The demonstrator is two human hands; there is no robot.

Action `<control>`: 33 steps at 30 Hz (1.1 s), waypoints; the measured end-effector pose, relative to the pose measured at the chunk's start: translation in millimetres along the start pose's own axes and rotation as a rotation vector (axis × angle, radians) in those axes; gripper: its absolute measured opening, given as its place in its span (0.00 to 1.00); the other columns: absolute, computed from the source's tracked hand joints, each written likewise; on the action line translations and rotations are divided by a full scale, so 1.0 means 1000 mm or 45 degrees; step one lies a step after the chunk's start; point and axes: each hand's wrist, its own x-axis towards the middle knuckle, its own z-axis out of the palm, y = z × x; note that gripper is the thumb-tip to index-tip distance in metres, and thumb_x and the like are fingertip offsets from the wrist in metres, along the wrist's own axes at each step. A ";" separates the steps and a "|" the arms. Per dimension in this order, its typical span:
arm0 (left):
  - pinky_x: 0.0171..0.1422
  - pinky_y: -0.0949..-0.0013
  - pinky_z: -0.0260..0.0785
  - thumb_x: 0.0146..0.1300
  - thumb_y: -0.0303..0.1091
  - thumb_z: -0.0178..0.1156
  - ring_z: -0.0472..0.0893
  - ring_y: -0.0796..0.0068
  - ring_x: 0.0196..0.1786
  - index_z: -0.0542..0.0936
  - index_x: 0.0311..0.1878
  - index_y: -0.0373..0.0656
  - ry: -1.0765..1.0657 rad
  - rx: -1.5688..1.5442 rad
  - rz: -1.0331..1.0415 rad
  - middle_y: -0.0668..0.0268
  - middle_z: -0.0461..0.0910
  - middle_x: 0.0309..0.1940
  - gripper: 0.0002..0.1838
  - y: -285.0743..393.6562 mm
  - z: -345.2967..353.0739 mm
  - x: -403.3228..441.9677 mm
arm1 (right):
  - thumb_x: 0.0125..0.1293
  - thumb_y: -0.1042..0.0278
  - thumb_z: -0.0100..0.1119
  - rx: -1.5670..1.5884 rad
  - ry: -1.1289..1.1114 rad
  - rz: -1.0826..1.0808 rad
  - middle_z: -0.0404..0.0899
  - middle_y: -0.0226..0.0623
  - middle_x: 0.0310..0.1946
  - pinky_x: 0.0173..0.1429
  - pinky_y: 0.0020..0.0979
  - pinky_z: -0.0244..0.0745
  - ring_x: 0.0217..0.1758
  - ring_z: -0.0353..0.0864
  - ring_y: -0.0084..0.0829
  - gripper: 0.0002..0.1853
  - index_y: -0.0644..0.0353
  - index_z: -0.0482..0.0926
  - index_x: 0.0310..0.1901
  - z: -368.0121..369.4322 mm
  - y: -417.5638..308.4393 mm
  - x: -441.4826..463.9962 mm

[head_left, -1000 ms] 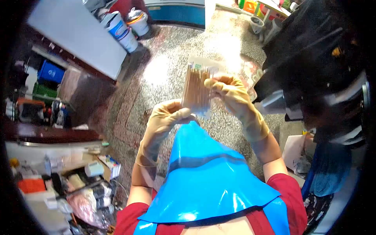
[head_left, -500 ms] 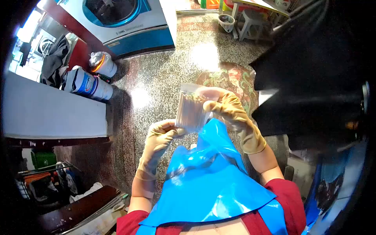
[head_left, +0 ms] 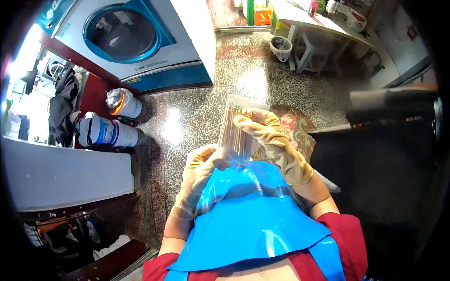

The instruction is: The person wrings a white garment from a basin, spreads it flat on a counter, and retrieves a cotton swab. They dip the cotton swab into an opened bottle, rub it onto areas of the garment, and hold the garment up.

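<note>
- Held up in both hands, above the chest of the blue apron [head_left: 253,210]: one clear packet [head_left: 229,133] of thin brown sticks, lined up side by side, running lengthwise; slightly tilted, broad face toward the camera.
- At lower left of packet, left hand [head_left: 199,171], gloved in thin tan rubber: thumb laid across the near face, index finger at the left edge, pinching the packet between them. Closed down to the thickness of the packet. Remaining fingers curled and partly hidden; cannot tell whether touching the plastic.
- At upper right of packet, right hand [head_left: 276,140], gloved alike: thumb reaching across the near face, over the upper part of the sticks. Other fingers bunched together along the upper right edge, pinching against the thumb; cannot tell exact placement of tips behind the packet.
- Around the lower end of packet: clear plastic without sticks, near the upper fold of the apron.
- Beyond the hands, well apart: speckled floor [head_left: 192,122]; white and blue dryer [head_left: 140,68] at upper left, with two buckets [head_left: 124,136] near its base; waste basket [head_left: 281,51] beside a stool [head_left: 309,54], under a table [head_left: 300,16] bearing a sewing machine [head_left: 347,15].
</note>
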 end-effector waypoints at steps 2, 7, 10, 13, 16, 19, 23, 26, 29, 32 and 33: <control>0.41 0.76 0.72 0.70 0.37 0.62 0.80 0.82 0.32 0.84 0.44 0.37 0.008 0.062 0.014 0.66 0.85 0.30 0.11 0.017 0.005 0.034 | 0.67 0.70 0.66 -0.088 0.057 -0.051 0.84 0.26 0.40 0.42 0.20 0.77 0.38 0.81 0.16 0.09 0.59 0.84 0.48 -0.009 -0.005 0.032; 0.41 0.76 0.72 0.69 0.38 0.63 0.79 0.81 0.31 0.84 0.39 0.37 -0.124 0.098 -0.014 0.66 0.84 0.28 0.12 0.046 0.001 0.128 | 0.69 0.66 0.64 0.035 0.106 0.041 0.84 0.26 0.36 0.38 0.20 0.76 0.35 0.80 0.15 0.08 0.60 0.84 0.44 -0.036 -0.033 0.100; 0.41 0.76 0.72 0.68 0.38 0.64 0.79 0.81 0.31 0.84 0.39 0.36 -0.198 0.093 -0.028 0.66 0.84 0.27 0.12 0.067 -0.001 0.193 | 0.69 0.65 0.65 0.057 0.133 0.042 0.84 0.27 0.35 0.38 0.20 0.76 0.34 0.80 0.15 0.09 0.61 0.84 0.43 -0.058 -0.048 0.150; 0.40 0.76 0.73 0.67 0.37 0.66 0.80 0.80 0.31 0.84 0.39 0.37 -0.276 -0.011 -0.009 0.66 0.84 0.27 0.11 0.087 -0.009 0.257 | 0.69 0.65 0.64 0.047 0.246 0.012 0.84 0.26 0.35 0.38 0.20 0.76 0.34 0.80 0.15 0.08 0.61 0.84 0.43 -0.070 -0.069 0.200; 0.39 0.76 0.73 0.65 0.35 0.67 0.81 0.80 0.31 0.84 0.39 0.37 -0.338 -0.026 -0.060 0.65 0.85 0.28 0.10 0.118 -0.012 0.324 | 0.69 0.66 0.64 0.111 0.325 0.019 0.83 0.26 0.35 0.39 0.21 0.76 0.35 0.80 0.15 0.08 0.61 0.84 0.44 -0.078 -0.102 0.247; 0.40 0.76 0.74 0.64 0.33 0.68 0.82 0.80 0.33 0.85 0.40 0.38 -0.419 0.018 -0.120 0.66 0.85 0.30 0.08 0.149 -0.009 0.377 | 0.69 0.68 0.64 0.087 0.382 -0.060 0.84 0.26 0.37 0.42 0.22 0.77 0.37 0.80 0.16 0.08 0.61 0.84 0.45 -0.098 -0.120 0.285; 0.42 0.78 0.74 0.64 0.29 0.68 0.82 0.82 0.35 0.85 0.42 0.37 -0.454 -0.008 -0.172 0.67 0.86 0.32 0.06 0.176 -0.001 0.426 | 0.69 0.69 0.62 0.116 0.421 -0.101 0.84 0.27 0.40 0.46 0.23 0.77 0.41 0.81 0.17 0.08 0.62 0.82 0.47 -0.112 -0.146 0.319; 0.43 0.78 0.74 0.64 0.25 0.66 0.82 0.83 0.36 0.85 0.44 0.36 -0.469 0.109 -0.030 0.68 0.86 0.34 0.06 0.188 0.000 0.464 | 0.70 0.70 0.61 0.083 0.396 -0.125 0.83 0.30 0.41 0.49 0.26 0.78 0.44 0.82 0.20 0.10 0.62 0.81 0.50 -0.136 -0.152 0.344; 0.41 0.76 0.75 0.65 0.23 0.65 0.81 0.83 0.35 0.85 0.44 0.36 -0.492 0.449 0.321 0.67 0.85 0.32 0.06 0.205 -0.001 0.497 | 0.69 0.72 0.60 0.173 0.359 -0.137 0.83 0.34 0.44 0.54 0.30 0.78 0.47 0.82 0.25 0.12 0.64 0.79 0.52 -0.161 -0.170 0.373; 0.38 0.78 0.72 0.64 0.26 0.67 0.79 0.84 0.34 0.85 0.42 0.36 -0.436 0.693 0.760 0.68 0.84 0.33 0.06 0.224 0.012 0.535 | 0.66 0.73 0.60 0.311 0.300 -0.153 0.83 0.36 0.43 0.54 0.31 0.77 0.46 0.83 0.26 0.13 0.65 0.79 0.51 -0.179 -0.194 0.405; 0.38 0.78 0.72 0.63 0.25 0.67 0.80 0.82 0.33 0.85 0.40 0.36 -0.422 0.807 0.674 0.67 0.84 0.31 0.04 0.235 0.017 0.543 | 0.66 0.73 0.61 0.272 0.315 -0.129 0.84 0.36 0.43 0.53 0.31 0.77 0.45 0.82 0.26 0.12 0.65 0.80 0.50 -0.187 -0.202 0.417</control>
